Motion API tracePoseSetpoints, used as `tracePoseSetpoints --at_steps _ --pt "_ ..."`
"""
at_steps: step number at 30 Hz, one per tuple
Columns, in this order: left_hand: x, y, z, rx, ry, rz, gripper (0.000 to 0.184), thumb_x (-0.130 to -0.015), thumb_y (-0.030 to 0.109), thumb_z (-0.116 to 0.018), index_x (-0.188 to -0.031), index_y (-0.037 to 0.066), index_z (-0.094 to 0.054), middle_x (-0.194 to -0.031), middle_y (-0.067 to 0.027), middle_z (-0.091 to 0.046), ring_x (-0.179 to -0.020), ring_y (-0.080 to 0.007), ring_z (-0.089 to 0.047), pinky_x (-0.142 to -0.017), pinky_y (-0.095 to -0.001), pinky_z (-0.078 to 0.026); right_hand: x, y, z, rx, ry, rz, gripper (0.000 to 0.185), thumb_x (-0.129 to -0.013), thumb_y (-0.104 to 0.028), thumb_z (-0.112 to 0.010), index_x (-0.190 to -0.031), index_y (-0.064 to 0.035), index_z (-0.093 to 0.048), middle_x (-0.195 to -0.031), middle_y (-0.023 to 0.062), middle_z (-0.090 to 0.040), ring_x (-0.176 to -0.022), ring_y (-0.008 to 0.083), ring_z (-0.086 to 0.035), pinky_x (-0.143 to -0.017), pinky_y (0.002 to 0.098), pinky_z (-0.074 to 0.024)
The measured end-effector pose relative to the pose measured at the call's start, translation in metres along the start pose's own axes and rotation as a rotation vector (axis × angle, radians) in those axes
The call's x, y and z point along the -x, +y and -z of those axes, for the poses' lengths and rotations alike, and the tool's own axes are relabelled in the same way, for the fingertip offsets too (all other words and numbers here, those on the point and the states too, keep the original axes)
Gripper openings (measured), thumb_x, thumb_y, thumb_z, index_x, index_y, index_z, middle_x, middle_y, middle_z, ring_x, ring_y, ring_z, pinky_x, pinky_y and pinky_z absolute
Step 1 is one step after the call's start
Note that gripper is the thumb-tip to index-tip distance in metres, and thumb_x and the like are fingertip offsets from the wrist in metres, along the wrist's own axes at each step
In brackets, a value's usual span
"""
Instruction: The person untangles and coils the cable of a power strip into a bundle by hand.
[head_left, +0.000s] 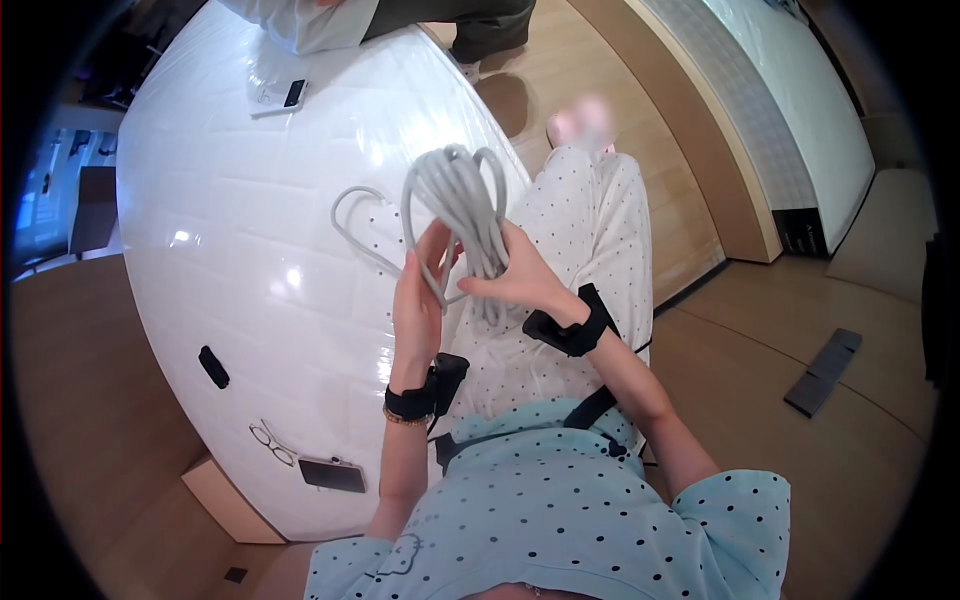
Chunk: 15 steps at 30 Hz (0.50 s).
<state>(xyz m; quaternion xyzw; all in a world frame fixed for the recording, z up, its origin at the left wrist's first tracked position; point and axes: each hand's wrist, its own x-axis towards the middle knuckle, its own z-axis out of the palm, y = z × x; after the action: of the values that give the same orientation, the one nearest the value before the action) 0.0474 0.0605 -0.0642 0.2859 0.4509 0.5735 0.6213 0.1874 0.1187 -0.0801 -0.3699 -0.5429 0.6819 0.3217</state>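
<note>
A bundle of grey cable (pixel 460 195), gathered in long loops, is held up between both hands above the lap. My right hand (pixel 520 270) is closed round the bundle's right side, its thumb across the lower strands. On the left side, my left hand (pixel 422 290) has its fingers behind the cable and its thumb by a strand. One loose loop of the cable reaches left over the white plastic-covered mattress (pixel 250 210). Black straps with small devices are on both wrists.
On the mattress lie a white device (pixel 278 98), a small black object (pixel 213 367), eyeglasses (pixel 272 443) and a phone (pixel 332 474). Another person (pixel 490 25) is at the top edge. A dark grey flat piece (pixel 823 372) lies on the floor at right.
</note>
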Motion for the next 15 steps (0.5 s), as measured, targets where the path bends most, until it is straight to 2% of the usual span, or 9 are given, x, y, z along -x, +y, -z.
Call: tracePoseSetpoints --at_steps 5,11,15 --pt "0.007 -0.015 -0.008 0.11 0.181 -0.074 0.056 -0.099 0.034 -0.024 -0.138 -0.005 -0.024 -0.142 -0.0133 -0.032 -0.132 -0.0239 -0.027 -0.11 -0.038 -0.019 0.001 0.002 -0.009 0.071 0.04 0.059 0.053 -0.062 -0.013 -0.072 -0.107 0.0017 -0.047 -0.091 0.0098 -0.058 -0.083 0.0156 -0.058 -0.075 0.0287 -0.0458" --pt "0.008 -0.018 -0.024 0.065 0.157 -0.139 0.057 -0.099 0.039 -0.021 -0.143 0.004 -0.012 -0.144 -0.0101 -0.027 -0.133 -0.0209 -0.025 -0.11 -0.0376 -0.013 0.001 0.002 -0.004 0.017 -0.049 0.078 0.061 -0.063 -0.01 -0.071 -0.115 0.0021 -0.043 -0.1 0.0121 -0.056 -0.092 0.0175 -0.056 -0.081 0.0297 -0.0443" --pt "0.008 -0.02 -0.017 0.132 0.124 -0.064 0.062 -0.097 0.046 -0.017 -0.144 0.007 -0.009 -0.144 -0.0101 -0.027 -0.132 -0.0222 -0.026 -0.109 -0.0376 -0.017 0.003 0.0 -0.001 -0.019 -0.109 0.117 0.064 -0.061 -0.009 -0.072 -0.117 0.002 -0.042 -0.104 0.0126 -0.055 -0.097 0.0179 -0.054 -0.085 0.0307 -0.0425"
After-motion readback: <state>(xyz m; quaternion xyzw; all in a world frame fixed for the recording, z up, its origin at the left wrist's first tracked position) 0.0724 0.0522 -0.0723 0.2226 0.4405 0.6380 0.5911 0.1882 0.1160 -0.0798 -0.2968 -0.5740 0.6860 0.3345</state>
